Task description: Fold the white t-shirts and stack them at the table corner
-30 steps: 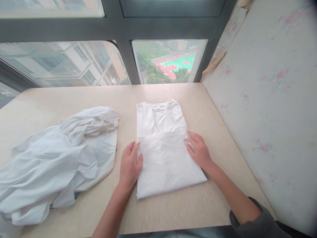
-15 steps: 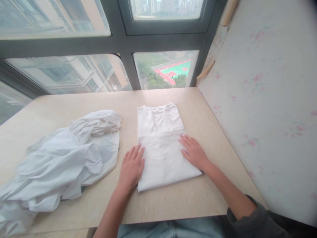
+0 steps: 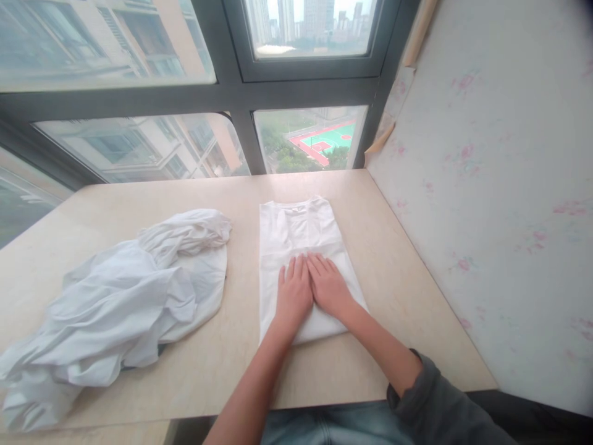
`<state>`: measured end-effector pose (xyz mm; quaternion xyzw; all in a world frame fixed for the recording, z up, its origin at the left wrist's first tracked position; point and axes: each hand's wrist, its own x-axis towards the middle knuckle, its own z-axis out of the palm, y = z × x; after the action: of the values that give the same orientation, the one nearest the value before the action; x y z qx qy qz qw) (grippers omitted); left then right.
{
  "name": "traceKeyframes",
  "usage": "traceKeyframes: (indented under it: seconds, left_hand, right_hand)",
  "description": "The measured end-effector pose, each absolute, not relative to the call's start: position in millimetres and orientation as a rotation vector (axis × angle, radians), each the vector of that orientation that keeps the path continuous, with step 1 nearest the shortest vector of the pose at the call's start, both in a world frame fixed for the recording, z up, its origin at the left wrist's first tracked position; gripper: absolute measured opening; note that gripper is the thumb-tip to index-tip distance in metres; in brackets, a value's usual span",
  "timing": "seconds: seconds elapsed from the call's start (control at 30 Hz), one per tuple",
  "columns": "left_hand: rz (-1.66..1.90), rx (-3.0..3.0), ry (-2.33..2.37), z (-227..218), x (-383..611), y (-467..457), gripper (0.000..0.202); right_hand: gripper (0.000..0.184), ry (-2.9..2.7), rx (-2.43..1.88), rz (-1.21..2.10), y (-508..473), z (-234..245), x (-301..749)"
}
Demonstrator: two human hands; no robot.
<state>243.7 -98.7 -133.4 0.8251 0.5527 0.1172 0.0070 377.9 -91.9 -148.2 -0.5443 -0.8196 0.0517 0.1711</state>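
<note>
A white shirt [image 3: 301,228] lies folded into a neat rectangle, its neckline toward the window and its lower part turned up over the front. Both hands rest flat on the middle of that folded part, side by side and touching. My left hand [image 3: 295,293] has its fingers stretched out on the fabric, pointing away from me. My right hand [image 3: 330,285] lies against it, fingers also extended and angled to the left. Neither hand grasps anything. The cloth directly under the palms is hidden.
To the left, a crumpled heap of white clothing [image 3: 125,303] spreads toward the front edge of the pale wooden surface [image 3: 398,346]. A dark-framed window [image 3: 306,96] borders the back. The wall with floral wallpaper [image 3: 500,204] runs along the right side.
My hands have moved inward from the shirt's left and right sides and now meet at its middle. The view has tilted up slightly. The clothing heap stays put.
</note>
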Motion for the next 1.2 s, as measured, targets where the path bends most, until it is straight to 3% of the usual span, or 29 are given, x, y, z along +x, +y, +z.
traceKeyframes:
  seconds: [0.17, 0.4, 0.8, 1.0, 1.2]
  left_hand:
    - [0.359, 2.564, 1.785, -156, 236, -95, 0.055]
    - [0.274, 2.434, 2.024, -151, 203, -93, 0.072]
    - [0.488, 2.375, 2.009, -153, 179, -92, 0.053]
    - [0.999, 2.472, 1.530, -141, 155, -132, 0.029]
    - [0.572, 2.719, 1.210, -117, 148, -187, 0.036]
  right_hand:
    - [0.053, -2.292, -1.632, 0.123, -89, -161, 386]
    - [0.057, -2.176, -1.892, 0.044, -78, -167, 423]
    - [0.054, -2.114, -1.887, 0.034, -75, -174, 443]
    - [0.050, -2.082, -1.553, 0.218, -102, -159, 465]
    - [0.035, -2.386, -1.130, 0.392, -182, -132, 479]
